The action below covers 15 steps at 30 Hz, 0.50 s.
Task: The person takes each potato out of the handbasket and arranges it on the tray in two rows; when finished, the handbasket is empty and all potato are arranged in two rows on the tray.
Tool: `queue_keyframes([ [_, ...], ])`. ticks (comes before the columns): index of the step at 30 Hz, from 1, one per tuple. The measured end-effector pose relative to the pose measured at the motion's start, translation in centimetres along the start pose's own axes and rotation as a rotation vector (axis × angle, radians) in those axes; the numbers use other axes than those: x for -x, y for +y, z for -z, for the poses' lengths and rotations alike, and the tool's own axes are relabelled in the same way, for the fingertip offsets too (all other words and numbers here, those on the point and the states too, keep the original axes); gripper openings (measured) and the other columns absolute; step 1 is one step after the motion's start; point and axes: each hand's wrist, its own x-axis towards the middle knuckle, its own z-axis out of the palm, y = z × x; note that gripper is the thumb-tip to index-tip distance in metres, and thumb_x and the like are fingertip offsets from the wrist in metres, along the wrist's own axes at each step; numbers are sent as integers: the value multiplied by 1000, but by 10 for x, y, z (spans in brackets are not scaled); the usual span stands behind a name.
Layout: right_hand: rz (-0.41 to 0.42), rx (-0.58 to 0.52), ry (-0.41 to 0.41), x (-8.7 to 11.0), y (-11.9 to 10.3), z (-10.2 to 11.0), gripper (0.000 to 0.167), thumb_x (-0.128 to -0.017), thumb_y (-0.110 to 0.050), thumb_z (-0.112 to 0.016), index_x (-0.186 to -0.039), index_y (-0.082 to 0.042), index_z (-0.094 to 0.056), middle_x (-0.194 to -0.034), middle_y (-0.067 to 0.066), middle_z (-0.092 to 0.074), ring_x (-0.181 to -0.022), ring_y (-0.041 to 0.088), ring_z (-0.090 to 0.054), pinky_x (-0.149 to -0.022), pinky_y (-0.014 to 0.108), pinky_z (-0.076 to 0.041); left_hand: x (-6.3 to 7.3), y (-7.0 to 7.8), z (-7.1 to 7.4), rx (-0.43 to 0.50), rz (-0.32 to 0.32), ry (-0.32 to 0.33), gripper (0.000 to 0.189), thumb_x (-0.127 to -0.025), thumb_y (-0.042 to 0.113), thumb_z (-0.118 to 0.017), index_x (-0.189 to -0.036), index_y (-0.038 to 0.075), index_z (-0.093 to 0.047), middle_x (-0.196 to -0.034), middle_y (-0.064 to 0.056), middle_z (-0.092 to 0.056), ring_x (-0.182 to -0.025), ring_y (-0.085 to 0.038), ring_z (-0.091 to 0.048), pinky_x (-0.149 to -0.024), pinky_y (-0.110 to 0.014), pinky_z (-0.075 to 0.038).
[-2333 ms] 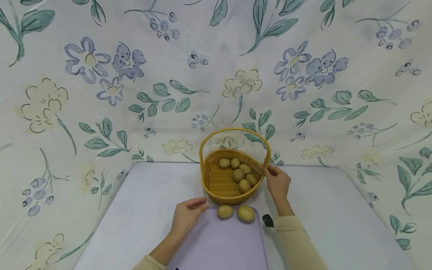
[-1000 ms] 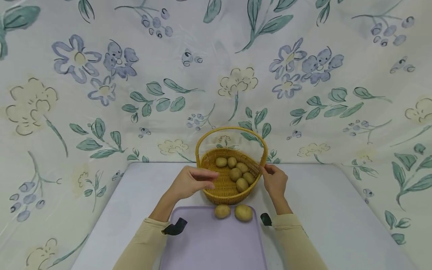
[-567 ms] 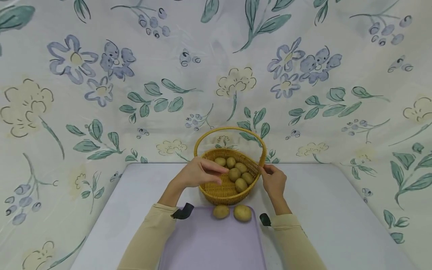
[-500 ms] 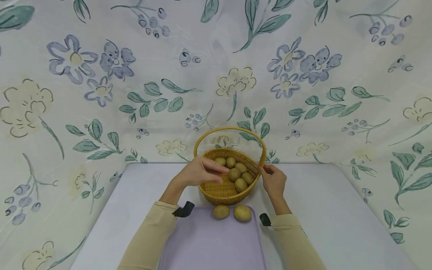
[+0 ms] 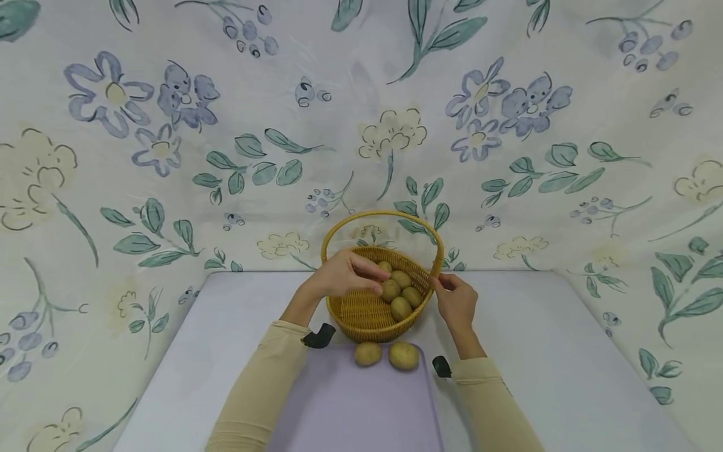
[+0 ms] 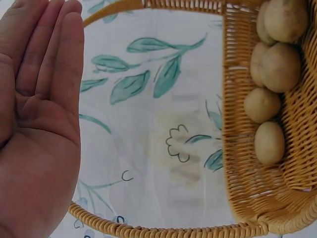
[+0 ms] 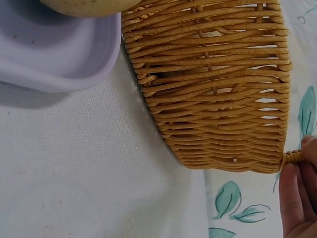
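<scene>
A woven yellow basket (image 5: pixel 361 311) with an arched handle (image 5: pixel 380 215) stands on the table and holds several potatoes (image 5: pixel 400 308). My left hand (image 5: pixel 369 279) reaches over the basket's left rim, and its fingertips are at the potatoes. In the left wrist view the palm (image 6: pixel 39 124) shows flat with straight fingers beside the potatoes (image 6: pixel 270 144). My right hand (image 5: pixel 443 282) pinches the foot of the handle at the basket's right rim. The right wrist view shows its fingers (image 7: pixel 297 198) at the basket wall (image 7: pixel 218 89).
A lavender tray (image 5: pixel 361 408) lies in front of the basket with two potatoes (image 5: pixel 368 353) at its far edge; its corner (image 7: pixel 49 49) shows in the right wrist view. A pale cloth covers the table (image 5: pixel 553 351). Floral fabric (image 5: pixel 226 125) hangs behind and at both sides.
My left hand rose from the tray's far left corner and moved forward and right over the basket to the potatoes. The right hand stayed at the handle.
</scene>
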Motion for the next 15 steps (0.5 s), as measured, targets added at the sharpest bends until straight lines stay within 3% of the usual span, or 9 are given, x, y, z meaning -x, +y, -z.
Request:
queue_keyframes([
  [6, -5, -7, 5, -1, 2, 0, 21, -91, -22, -79, -102, -4, -80, -98, 16, -79, -91, 30, -75, -62, 18, -49, -12, -5, 0, -15, -25, 3, 27, -84, 18, -85, -110, 13, -81, -110, -2, -79, -108, -14, -73, -93, -29, -60],
  [15, -8, -20, -18, 2, 3, 5, 22, -92, -23, -78, -103, -4, -79, -100, 17, -79, -94, 32, -75, -62, 16, -50, -34, -13, -9, -69, 17, 16, 23, -85, 27, -85, -107, 20, -83, -106, 3, -80, -105, -11, -73, -90, -29, -60],
])
